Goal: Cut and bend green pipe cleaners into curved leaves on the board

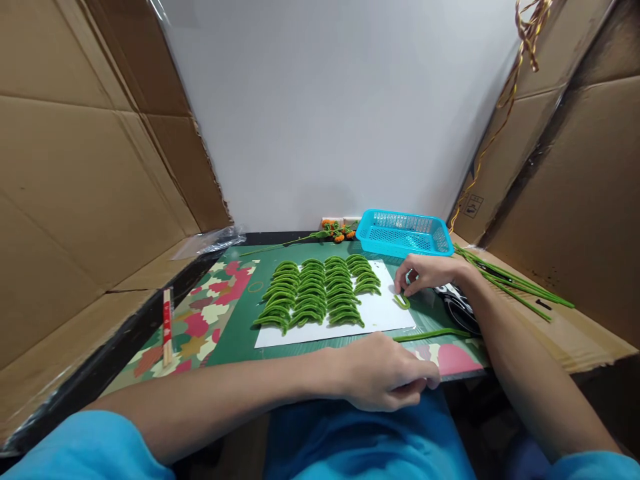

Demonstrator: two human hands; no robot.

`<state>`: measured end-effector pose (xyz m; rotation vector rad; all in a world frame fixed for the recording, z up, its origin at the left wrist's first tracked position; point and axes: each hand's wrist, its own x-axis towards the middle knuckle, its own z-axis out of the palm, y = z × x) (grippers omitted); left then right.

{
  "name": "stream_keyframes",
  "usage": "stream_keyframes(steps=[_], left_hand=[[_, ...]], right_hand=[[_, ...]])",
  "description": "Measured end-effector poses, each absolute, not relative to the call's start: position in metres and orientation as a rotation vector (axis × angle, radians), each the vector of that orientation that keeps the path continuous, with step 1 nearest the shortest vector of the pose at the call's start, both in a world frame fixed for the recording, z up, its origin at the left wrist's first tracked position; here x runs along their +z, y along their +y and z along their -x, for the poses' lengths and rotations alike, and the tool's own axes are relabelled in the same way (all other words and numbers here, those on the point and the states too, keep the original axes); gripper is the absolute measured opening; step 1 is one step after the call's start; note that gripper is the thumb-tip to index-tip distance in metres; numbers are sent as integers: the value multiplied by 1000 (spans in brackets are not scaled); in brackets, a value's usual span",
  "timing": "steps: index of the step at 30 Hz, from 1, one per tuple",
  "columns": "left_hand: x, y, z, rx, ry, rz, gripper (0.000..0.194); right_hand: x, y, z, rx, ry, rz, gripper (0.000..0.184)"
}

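Observation:
Thumb and fingers of my right hand [425, 272] pinch the upper end of a short, bent green pipe cleaner [403, 303] at the right edge of a white sheet of paper [390, 320]. On that sheet lie several columns of curved green pipe-cleaner pieces [313, 293]. My left hand [390, 373] rests at the table's front edge with its fingers curled closed; whatever they may hold is hidden. Just behind it, a straight green pipe cleaner [435, 334] lies across the table. Scissors with black handles [459, 312] are partly covered by my right forearm.
A blue plastic basket [405, 252] stands at the back right. Orange flowers with green stems [339, 231] lie beside it. More green pipe cleaners [520, 283] are at the right, chopsticks in a red wrapper [167, 327] at the left. Cardboard walls [90, 147] flank the table [233, 333].

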<state>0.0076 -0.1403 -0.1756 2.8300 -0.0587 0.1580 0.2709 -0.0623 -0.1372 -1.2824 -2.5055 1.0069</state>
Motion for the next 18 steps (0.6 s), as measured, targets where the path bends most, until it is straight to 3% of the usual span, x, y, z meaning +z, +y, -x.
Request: stream_keyframes(steps=[10,15,18], left_hand=[[-178,-139,-6,222,-53,-2706,19],[-163,-142,-5,265,80,-2200,22],[-161,-143,-8,264,234,-1741,33]], right_hand=[[-130,-68,-269,1140,-2541,1171,30],[-109,-85,-269,1262,-2422,903,35],[-102,-91,-267,1225,-2372,690,38]])
